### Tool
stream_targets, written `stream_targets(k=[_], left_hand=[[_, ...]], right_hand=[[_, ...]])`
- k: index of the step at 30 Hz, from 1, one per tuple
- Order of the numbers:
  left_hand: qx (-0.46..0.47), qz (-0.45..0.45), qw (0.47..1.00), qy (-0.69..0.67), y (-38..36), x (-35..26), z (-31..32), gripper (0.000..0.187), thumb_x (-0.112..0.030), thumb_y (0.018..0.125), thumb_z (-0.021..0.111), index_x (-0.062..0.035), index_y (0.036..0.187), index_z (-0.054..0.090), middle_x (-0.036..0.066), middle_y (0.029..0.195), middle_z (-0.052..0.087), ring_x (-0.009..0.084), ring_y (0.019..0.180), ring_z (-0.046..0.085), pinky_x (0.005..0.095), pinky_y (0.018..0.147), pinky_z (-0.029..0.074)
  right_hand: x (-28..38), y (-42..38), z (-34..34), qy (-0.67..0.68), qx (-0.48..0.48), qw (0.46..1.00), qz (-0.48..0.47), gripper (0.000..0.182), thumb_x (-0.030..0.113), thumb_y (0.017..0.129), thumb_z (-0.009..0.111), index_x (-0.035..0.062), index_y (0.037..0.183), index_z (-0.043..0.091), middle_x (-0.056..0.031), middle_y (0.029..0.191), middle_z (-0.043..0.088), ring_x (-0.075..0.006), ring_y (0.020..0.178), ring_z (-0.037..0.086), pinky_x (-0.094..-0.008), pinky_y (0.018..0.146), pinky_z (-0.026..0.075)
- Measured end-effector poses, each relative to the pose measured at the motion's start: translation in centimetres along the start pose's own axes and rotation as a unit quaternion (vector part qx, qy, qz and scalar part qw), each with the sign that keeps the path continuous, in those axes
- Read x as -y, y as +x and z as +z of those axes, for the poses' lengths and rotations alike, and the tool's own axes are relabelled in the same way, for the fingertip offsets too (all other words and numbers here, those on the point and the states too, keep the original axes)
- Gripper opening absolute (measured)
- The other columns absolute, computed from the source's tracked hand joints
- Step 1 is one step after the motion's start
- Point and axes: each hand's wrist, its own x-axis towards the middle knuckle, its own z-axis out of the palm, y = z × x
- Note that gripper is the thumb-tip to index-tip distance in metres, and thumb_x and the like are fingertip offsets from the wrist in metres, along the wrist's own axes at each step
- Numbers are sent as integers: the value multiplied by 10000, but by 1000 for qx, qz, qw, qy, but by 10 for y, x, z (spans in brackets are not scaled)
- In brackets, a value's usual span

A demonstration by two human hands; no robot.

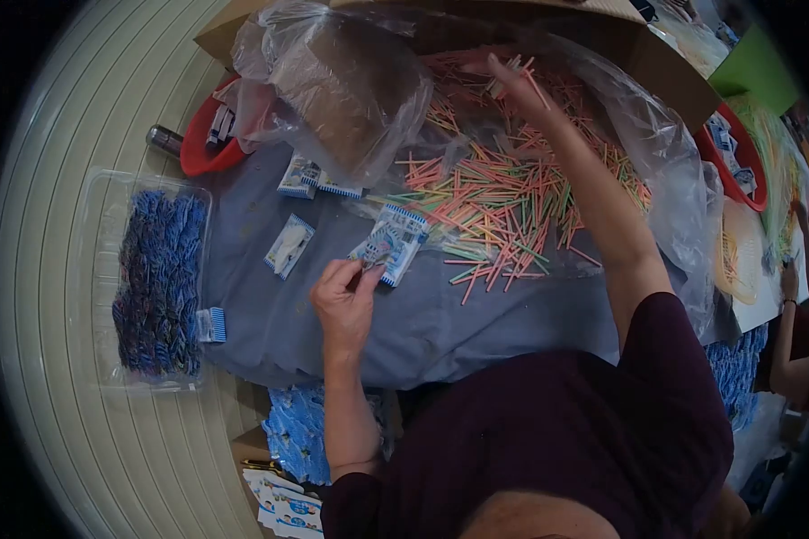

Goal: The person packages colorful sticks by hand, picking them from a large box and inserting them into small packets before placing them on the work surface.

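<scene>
My left hand (346, 292) pinches the lower edge of a blue-and-white packet (395, 242) on the grey cloth (288, 341). My right hand (517, 85) reaches to the far side, over the heap of pink, green and yellow sticks (512, 202). Its fingers look partly spread, with a few sticks beside them; whether it holds any is blurred. Another blue-striped packet with a white item on it (289, 245) lies left of my left hand. More packets (298, 176) lie behind that one.
A clear tray of blue packets (160, 278) stands at left, near a red bowl (211, 135) and a dark bottle (164, 139). Clear plastic bags (342, 81) and a cardboard box (674, 90) border the sticks. Another person's arm (789, 332) shows at far right.
</scene>
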Motion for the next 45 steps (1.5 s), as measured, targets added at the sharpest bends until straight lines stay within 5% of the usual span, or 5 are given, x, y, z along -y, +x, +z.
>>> stream_targets(k=[9, 17, 33, 37, 45], left_hand=[[65, 42, 990, -117, 21, -51, 59, 181, 17, 740, 804, 50, 897, 721, 73, 761, 655, 130, 637, 610, 253, 589, 474], [72, 74, 977, -186, 17, -55, 97, 206, 21, 745, 803, 35, 936, 725, 81, 828, 690, 130, 715, 652, 259, 637, 514], [105, 64, 949, -290, 33, -30, 120, 276, 53, 778, 753, 3, 1049, 723, 85, 1010, 674, 153, 892, 666, 268, 765, 548], [44, 188, 958, -214, 13, -29, 80, 314, 92, 776, 682, -36, 1056, 739, 117, 1104, 644, 211, 999, 651, 308, 818, 549], [-22, 202, 966, -160, -21, -17, 51, 340, 67, 775, 687, -43, 1095, 721, 138, 1173, 624, 243, 1013, 643, 335, 857, 544]], right_hand=[[92, -103, 37, 304, 271, 910, -75, 685, 561, 1048, 253, 51, 1245, 665, -123, 1492, 440, -228, 1393, 372, -409, 1126, 263], [75, -130, 37, 46, 246, 968, -34, 631, 521, 1046, 317, 37, 1233, 675, -108, 1427, 492, -244, 1365, 416, -392, 1115, 317], [77, -102, 1, 291, 63, 952, -77, 786, 655, 1011, 204, 56, 1328, 602, -110, 1248, 654, -233, 1150, 602, -380, 987, 436], [54, -102, -48, -180, 80, 980, -30, 687, 502, 898, 641, 49, 1398, 511, -148, 1326, 603, -267, 1243, 552, -439, 994, 446], [102, -164, 55, -25, 189, 957, -217, 542, 71, 693, 768, 56, 1220, 642, -159, 1141, 670, -302, 1094, 634, -410, 871, 511]])
